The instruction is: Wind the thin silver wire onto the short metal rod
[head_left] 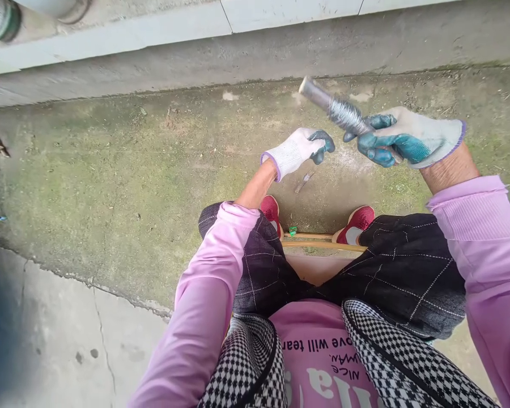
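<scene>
My right hand [397, 139], in a white glove with blue-green coated fingers, grips a short rod wound with silvery wire [347, 113]. The rod's pale end points up and to the left, and its lower end is hidden in the fingers. Left of it, my left hand [308, 148] wears a matching glove. Its fingers are curled together, and whatever they may pinch is too small or hidden to make out. The two hands are apart, both above the dirt ground in front of my knees.
A low stool frame [323, 246] shows between my legs, with red shoes [355, 224] on either side. A small green scrap [293, 230] lies there. Ahead runs a concrete ledge [255, 59] with white tiles. Cracked concrete [106, 334] is at lower left. Containers [2, 20] stand at upper left.
</scene>
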`<state>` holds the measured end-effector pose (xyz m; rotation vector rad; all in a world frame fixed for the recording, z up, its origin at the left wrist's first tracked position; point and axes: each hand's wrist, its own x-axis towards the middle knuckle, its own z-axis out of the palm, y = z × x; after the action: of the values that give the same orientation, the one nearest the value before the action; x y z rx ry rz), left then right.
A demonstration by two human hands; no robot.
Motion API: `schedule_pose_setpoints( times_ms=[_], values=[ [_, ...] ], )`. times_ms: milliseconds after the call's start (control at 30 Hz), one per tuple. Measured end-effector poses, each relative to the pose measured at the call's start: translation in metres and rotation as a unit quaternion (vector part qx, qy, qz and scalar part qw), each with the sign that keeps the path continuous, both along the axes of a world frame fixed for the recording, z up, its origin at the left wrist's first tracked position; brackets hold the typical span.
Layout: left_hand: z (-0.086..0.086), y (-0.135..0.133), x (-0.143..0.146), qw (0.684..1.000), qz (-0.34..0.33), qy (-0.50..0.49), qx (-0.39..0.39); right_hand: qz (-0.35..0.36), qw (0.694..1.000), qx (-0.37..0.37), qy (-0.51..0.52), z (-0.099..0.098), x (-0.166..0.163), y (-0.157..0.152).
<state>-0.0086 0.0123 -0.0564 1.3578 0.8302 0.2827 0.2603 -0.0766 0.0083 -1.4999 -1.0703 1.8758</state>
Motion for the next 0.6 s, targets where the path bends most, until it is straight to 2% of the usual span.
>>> schedule_pose_setpoints(
  times_ms=[100,167,267,333,367,400,467,533,567,600],
  values=[
    [0.005,0.008,-0.002,0.999,0.033,0.003,0.012,0.172,0.982,-0.048,-0.059,-0.013,0.006,-0.001],
    [0.009,0.01,-0.002,0.998,0.032,0.042,0.028,0.241,0.957,-0.056,-0.153,-0.02,-0.002,0.0],
    [0.012,0.005,-0.002,0.994,0.025,0.092,0.047,0.281,0.888,-0.073,-0.357,-0.023,-0.02,0.006],
    [0.012,-0.001,0.0,0.995,0.011,0.092,0.042,0.268,0.842,-0.076,-0.462,-0.016,-0.03,0.012],
    [0.012,-0.004,0.001,0.995,0.003,0.089,0.035,0.25,0.83,-0.073,-0.492,-0.01,-0.033,0.015],
    [0.013,-0.007,0.002,0.996,-0.003,0.086,0.028,0.215,0.835,-0.067,-0.501,-0.004,-0.036,0.017],
    [0.015,-0.009,0.002,0.996,-0.01,0.082,0.016,0.098,0.89,-0.048,-0.443,0.008,-0.037,0.017],
    [0.017,-0.009,0.002,0.997,-0.01,0.078,0.011,-0.043,0.953,-0.018,-0.299,0.012,-0.033,0.013],
    [0.018,-0.007,0.002,0.997,-0.007,0.074,0.01,-0.087,0.973,0.0,-0.213,0.011,-0.029,0.01],
    [0.019,-0.005,0.001,0.997,-0.004,0.071,0.012,-0.096,0.985,0.015,-0.142,0.008,-0.023,0.006]
  ],
)
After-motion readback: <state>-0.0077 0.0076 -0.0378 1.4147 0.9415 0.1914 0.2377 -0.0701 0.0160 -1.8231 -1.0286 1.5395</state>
